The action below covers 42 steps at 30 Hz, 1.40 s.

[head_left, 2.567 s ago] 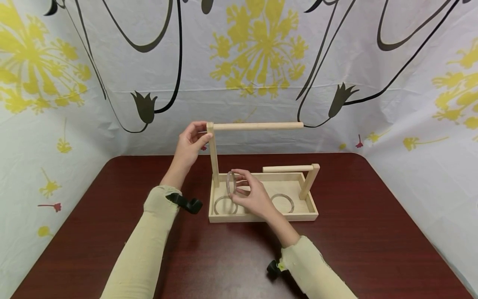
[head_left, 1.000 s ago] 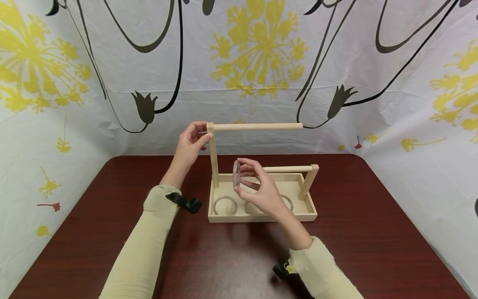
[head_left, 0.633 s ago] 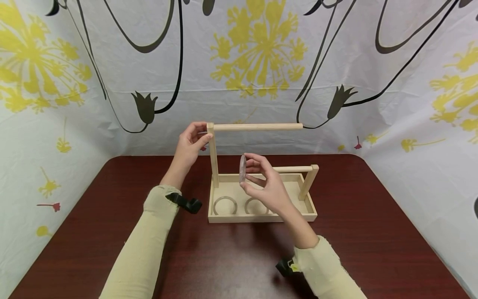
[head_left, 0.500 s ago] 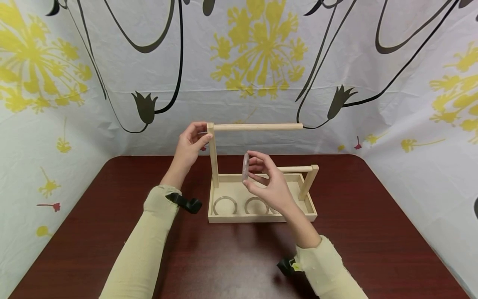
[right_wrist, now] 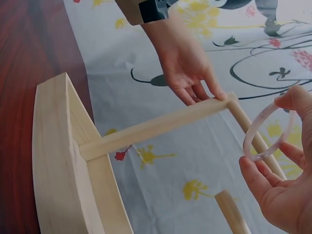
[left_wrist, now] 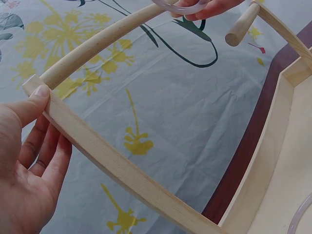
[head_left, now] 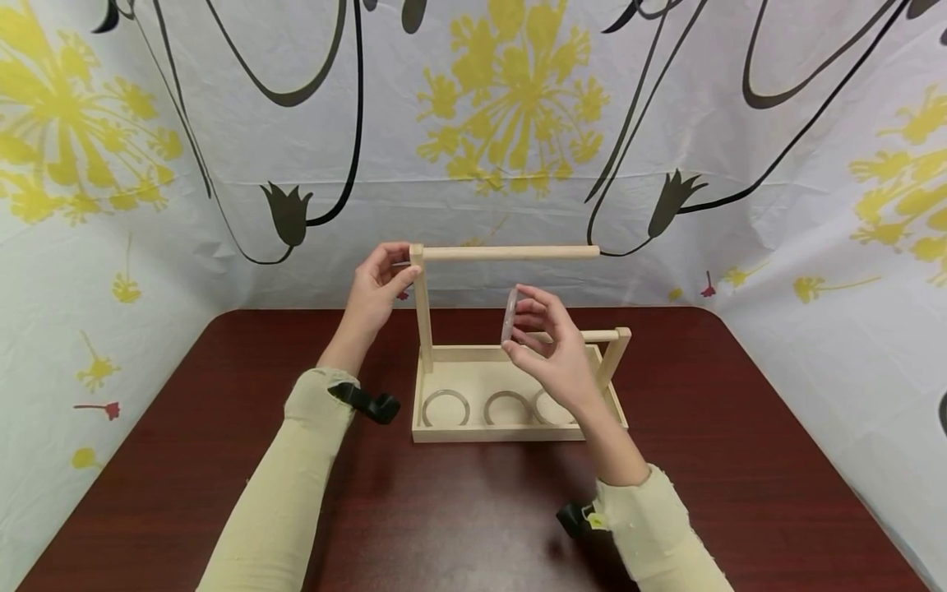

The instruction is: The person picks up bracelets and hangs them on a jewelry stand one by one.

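My left hand (head_left: pixel 372 286) pinches the top of the tall post (head_left: pixel 422 316) of a pale wooden bangle stand, thumb in front and fingers behind. In the left wrist view, the thumb lies on the post's upper end by the joint with the long rod (left_wrist: pixel 102 41). My right hand (head_left: pixel 558 353) holds a translucent, pale pinkish bangle (head_left: pixel 509 316) between thumb and fingertips. Seen almost edge-on in the head view, it hangs below the long rod, above the stand's tray (head_left: pixel 473 435). Inside the tray lie three similar bangles: left (head_left: pixel 425 409), middle (head_left: pixel 507 394) and right (head_left: pixel 538 404), the last partly hidden by the right wrist.
A shorter rod (head_left: pixel 601 335) on a low post (head_left: pixel 612 359) rises at the tray's right end, partly behind my right hand. Both rods have a free end. The stand sits on a dark red-brown table (head_left: pixel 444 510), with a patterned curtain (head_left: pixel 473 148) behind it.
My right hand has carried the bangle up and to the right from low beside the tall post, turning it edge-on. The tray's middle bangle has come into view. The left hand keeps its place.
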Motion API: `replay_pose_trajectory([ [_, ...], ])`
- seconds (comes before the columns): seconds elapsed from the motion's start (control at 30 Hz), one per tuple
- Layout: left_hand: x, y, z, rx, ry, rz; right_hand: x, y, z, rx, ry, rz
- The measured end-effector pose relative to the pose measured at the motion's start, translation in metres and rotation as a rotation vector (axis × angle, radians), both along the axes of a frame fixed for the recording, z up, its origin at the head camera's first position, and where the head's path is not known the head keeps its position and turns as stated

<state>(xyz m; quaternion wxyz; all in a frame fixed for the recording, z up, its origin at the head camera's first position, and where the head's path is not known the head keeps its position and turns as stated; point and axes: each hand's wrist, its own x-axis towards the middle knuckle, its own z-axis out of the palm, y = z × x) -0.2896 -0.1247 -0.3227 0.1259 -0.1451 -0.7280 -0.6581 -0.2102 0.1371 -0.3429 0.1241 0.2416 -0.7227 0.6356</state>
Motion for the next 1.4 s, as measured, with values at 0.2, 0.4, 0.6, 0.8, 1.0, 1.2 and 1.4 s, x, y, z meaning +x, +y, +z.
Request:
replay_pose_trajectory([
  [0.2,-0.001,0.000,-0.001,-0.001,0.006,-0.002,-0.002,0.009,0.003,-0.007,-0.010,-0.036],
  [0.4,0.000,0.001,0.000,0.010,0.006,-0.001,-0.002,0.015,0.005,-0.028,-0.031,-0.065],
  [0.6,-0.001,0.001,0.000,0.012,0.006,0.000,-0.005,0.021,0.005,-0.035,-0.034,-0.102],
  [0.8,-0.001,0.000,-0.001,-0.003,-0.002,0.003,-0.008,0.026,0.006,-0.051,-0.031,-0.151],
  [1.0,-0.001,0.000,-0.002,-0.006,-0.001,0.002,-0.011,0.028,0.006,-0.081,-0.031,-0.196],
  [1.2,-0.002,0.000,-0.003,-0.003,0.003,-0.002,-0.014,0.032,0.008,-0.131,-0.027,-0.267],
  [1.4,0.000,0.001,-0.001,0.011,0.008,-0.002,-0.017,0.036,0.012,-0.163,-0.015,-0.342],
])
